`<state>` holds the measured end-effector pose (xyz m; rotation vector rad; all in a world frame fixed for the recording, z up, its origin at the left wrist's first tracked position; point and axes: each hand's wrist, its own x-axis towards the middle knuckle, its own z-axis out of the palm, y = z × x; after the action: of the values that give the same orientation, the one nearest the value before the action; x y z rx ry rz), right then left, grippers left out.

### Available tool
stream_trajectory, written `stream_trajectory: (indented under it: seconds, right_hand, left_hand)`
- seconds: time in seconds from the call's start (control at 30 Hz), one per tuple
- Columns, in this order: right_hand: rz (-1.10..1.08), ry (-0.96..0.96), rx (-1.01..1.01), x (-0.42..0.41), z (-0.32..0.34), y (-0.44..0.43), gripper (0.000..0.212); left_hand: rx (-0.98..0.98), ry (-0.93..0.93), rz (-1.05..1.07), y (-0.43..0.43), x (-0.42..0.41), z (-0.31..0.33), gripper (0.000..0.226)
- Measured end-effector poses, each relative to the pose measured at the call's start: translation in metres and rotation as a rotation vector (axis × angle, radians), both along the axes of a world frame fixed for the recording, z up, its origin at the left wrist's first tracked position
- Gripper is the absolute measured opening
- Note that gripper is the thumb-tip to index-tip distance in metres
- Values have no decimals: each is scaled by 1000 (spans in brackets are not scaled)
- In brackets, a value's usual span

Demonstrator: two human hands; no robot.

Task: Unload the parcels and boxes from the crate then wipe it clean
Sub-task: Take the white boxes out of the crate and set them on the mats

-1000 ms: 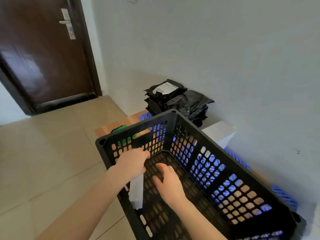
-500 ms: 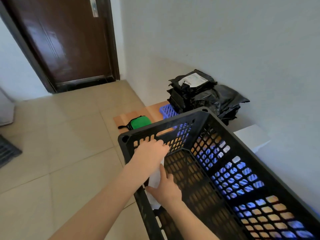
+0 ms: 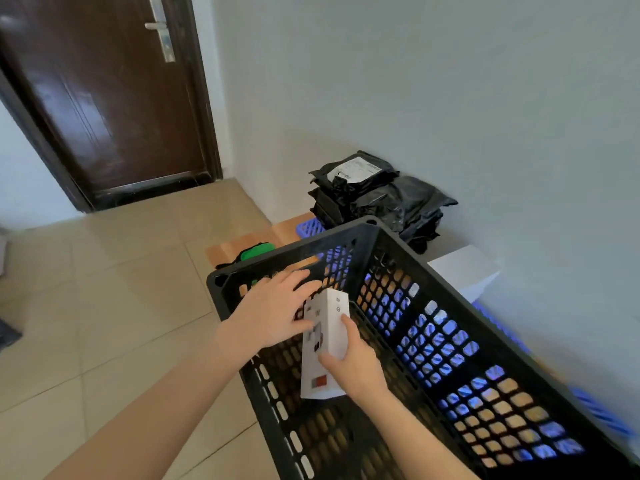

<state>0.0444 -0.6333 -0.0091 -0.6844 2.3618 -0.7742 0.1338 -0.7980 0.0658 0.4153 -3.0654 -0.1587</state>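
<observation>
- Crate [image 3: 311, 251] had a white box [image 3: 325, 341] inside.
- Right hand [image 3: 356, 368] grasped box's lower half.
- Left hand [image 3: 273, 313], fingers straight, touched box.
- Parcels [image 3: 377, 199] lay stacked beside wall.

- The crate [image 3: 298, 252] is seen in black, gridded with holes.
- The box [image 3: 329, 323] is printed white, with a red patch.
- The parcels [image 3: 398, 202] are wrapped in black.
- The floor [image 3: 121, 289] is tiled beige.

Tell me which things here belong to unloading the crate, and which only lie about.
Job: black perforated plastic crate; slim white cardboard box held over it; stack of black plastic parcels; white rectangular box beside them.
Lying about: green fabric pouch; dark brown wooden door; blue plastic grid under the parcels.
</observation>
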Motion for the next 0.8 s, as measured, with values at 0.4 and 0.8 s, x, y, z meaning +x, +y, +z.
stream_trajectory:
  seconds: [0.4,0.8]
  right_hand:
    - [-160,61,-464,-25,98,139,75]
    - [-470,3,-945,-43,138,373,51]
  left_hand:
    - [371,12,75,140,-1,44,110]
    - [556,304,-312,363,-74,71,110]
